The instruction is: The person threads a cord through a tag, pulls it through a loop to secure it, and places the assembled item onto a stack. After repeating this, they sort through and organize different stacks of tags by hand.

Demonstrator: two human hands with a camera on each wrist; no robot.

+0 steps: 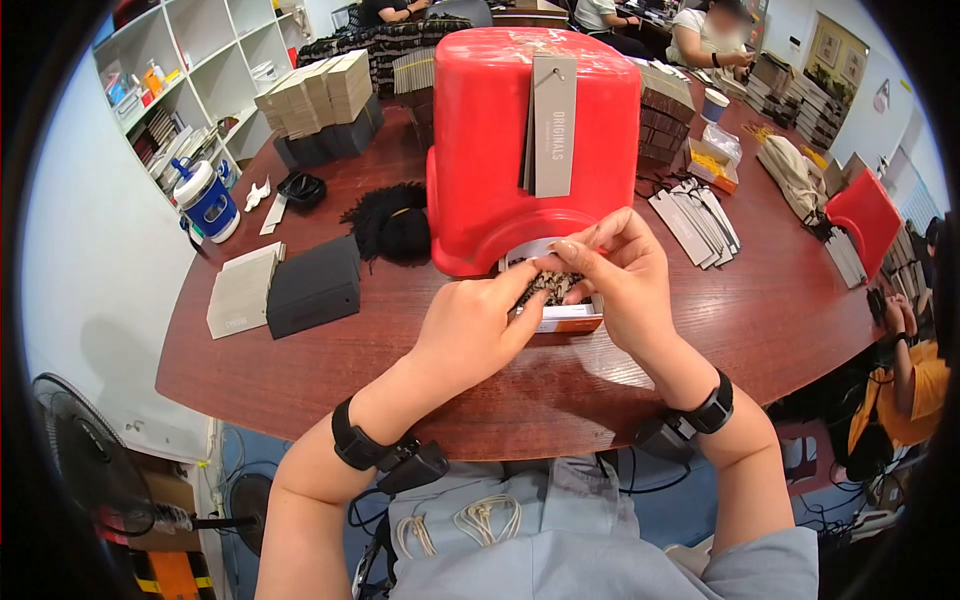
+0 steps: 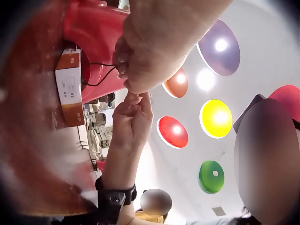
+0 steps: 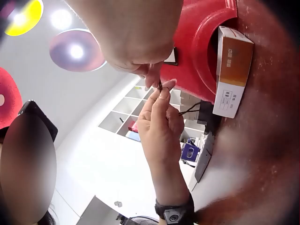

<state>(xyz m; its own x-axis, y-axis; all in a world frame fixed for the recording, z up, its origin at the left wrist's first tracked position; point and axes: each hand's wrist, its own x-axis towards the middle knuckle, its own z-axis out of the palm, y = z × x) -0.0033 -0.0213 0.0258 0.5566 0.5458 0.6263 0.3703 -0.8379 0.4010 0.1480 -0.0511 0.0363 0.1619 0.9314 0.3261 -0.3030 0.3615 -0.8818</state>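
Both hands meet at the fingertips over a small orange and white box [image 1: 574,326], close to the front of a red plastic stool [image 1: 480,140]. My left hand [image 1: 470,320] pinches a thin black cord [image 3: 190,110], whose slack trails from the fingers. In the left wrist view the cord loops toward the box. My right hand [image 1: 640,290] pinches the dark strand at the left fingertips, thumb and forefinger together. Dark and tan small pieces [image 1: 543,288] show inside the box, partly hidden by the fingers. Grey tags [image 1: 553,130] marked ORIGINALS hang on the stool.
A bundle of black cords [image 1: 400,225] lies left of the stool. Grey tags [image 1: 240,290] and black cards [image 1: 315,285] are stacked farther left. Strung tags [image 1: 697,222] lie to the right. A blue and white jug [image 1: 207,203] stands near the shelves.
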